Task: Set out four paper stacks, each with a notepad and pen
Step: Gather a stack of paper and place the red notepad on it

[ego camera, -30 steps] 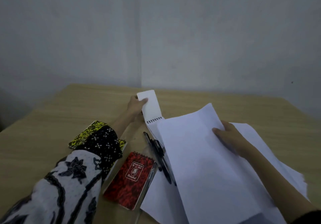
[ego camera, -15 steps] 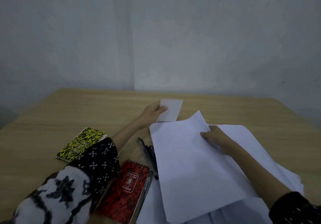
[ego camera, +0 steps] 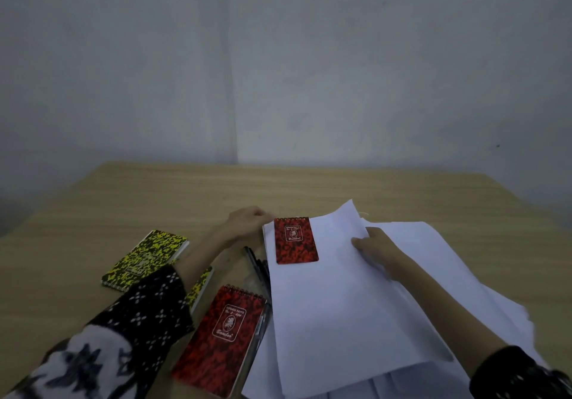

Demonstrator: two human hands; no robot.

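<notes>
1. A red notepad (ego camera: pixel 295 240) lies atop the paper stack (ego camera: pixel 325 312) on the table (ego camera: pixel 123 200); the left hand (ego camera: pixel 247 222) is at its corner, grip impossible to tell.
2. The right hand (ego camera: pixel 376 244) grasps the stack's top sheets.
3. Next, probably: add a pen (ego camera: pixel 256 262) from beside the stack.

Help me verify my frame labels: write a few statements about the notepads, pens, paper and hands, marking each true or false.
1. A small red spiral notepad lies on the white paper sheets. True.
2. The right hand is holding nothing. False: it grips the paper sheets.
3. A yellow-and-black patterned notepad lies on the wooden table. True.
4. The black pens lie on top of the paper. False: they lie beside its left edge.
</notes>
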